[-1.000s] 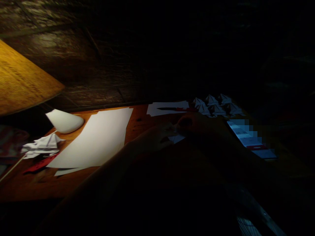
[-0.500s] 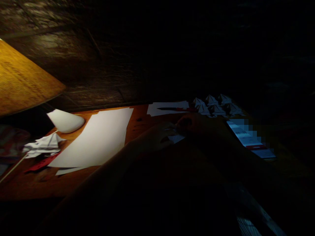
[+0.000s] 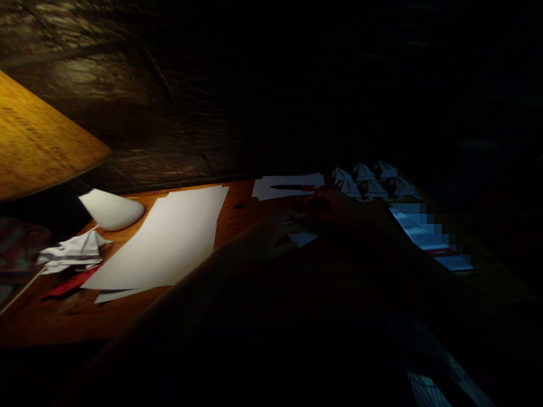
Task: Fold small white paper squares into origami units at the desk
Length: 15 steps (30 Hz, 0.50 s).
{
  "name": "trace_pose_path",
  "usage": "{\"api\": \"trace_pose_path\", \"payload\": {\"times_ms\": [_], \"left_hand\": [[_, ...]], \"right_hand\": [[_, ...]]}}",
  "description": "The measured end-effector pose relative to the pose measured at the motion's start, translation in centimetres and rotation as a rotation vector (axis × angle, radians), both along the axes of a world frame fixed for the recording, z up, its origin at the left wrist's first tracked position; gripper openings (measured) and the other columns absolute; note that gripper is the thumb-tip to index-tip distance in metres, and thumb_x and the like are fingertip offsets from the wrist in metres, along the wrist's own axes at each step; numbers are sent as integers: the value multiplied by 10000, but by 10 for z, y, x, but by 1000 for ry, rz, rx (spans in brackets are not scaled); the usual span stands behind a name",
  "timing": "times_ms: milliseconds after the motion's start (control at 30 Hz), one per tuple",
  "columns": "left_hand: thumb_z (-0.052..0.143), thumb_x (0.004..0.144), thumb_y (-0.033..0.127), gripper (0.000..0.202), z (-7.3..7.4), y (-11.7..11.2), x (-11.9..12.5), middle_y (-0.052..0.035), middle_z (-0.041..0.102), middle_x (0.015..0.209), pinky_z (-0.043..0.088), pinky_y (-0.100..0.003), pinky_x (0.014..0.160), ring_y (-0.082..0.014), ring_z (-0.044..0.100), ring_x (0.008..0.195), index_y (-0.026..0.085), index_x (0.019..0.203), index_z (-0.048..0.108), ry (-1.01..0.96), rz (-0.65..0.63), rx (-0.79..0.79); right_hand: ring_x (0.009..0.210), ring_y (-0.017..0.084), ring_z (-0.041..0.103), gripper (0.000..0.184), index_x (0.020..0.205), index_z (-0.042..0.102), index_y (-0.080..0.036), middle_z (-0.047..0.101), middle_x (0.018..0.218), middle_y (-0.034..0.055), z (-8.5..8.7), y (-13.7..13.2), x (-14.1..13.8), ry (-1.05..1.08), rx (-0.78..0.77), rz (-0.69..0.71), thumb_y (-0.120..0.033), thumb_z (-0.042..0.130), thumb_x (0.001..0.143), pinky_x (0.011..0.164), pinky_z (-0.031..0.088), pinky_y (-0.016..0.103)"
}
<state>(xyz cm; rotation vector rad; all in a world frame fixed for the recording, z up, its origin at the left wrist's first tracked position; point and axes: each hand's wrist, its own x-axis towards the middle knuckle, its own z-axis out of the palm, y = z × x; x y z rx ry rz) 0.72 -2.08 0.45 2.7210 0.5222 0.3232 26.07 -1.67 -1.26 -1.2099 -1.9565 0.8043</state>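
The scene is very dark. My left hand and my right hand meet over a small piece of white paper on the wooden table. Both hands have their fingers curled and pinched on that paper. Only a corner of the paper shows between them. Several small folded paper shapes lie in a group just behind my right hand.
A stack of plain white sheets lies to the left. A white cone-shaped object, folded paper and a red strip sit at far left under a lampshade. More sheets with a dark knife-like object lie at the back; a printed booklet at right.
Both hands stay pressed on the small paper; the fingers shift only slightly. The view moves a little.
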Motion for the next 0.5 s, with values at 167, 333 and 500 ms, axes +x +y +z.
{"api": "trace_pose_path", "payload": {"times_ms": [167, 333, 500], "left_hand": [[620, 940, 228, 417, -2, 1, 0, -82, 520, 1404, 438, -473, 1122, -263, 497, 1320, 291, 1350, 582, -26, -5, -3], [627, 936, 229, 395, -6, 4, 0, -81, 529, 1384, 452, -460, 1110, -252, 508, 1306, 279, 1326, 590, -44, -16, -6], [635, 936, 256, 408, -2, 2, 0, -75, 545, 1369, 447, -462, 1106, -254, 522, 1283, 289, 1341, 592, -20, -5, 15]], "right_hand": [[888, 204, 724, 227, 984, 774, -169, 783, 1046, 89, 14, -7, -6, -180, -67, 23, -137, 683, 778, 803, 557, 311], [845, 178, 706, 259, 967, 774, -190, 784, 1009, 56, 20, -12, -10, -280, -13, -27, -81, 651, 766, 758, 532, 274], [823, 173, 700, 261, 919, 776, -194, 783, 989, 51, 19, -12, -11, -251, 6, -23, -55, 635, 748, 737, 525, 270]]}}
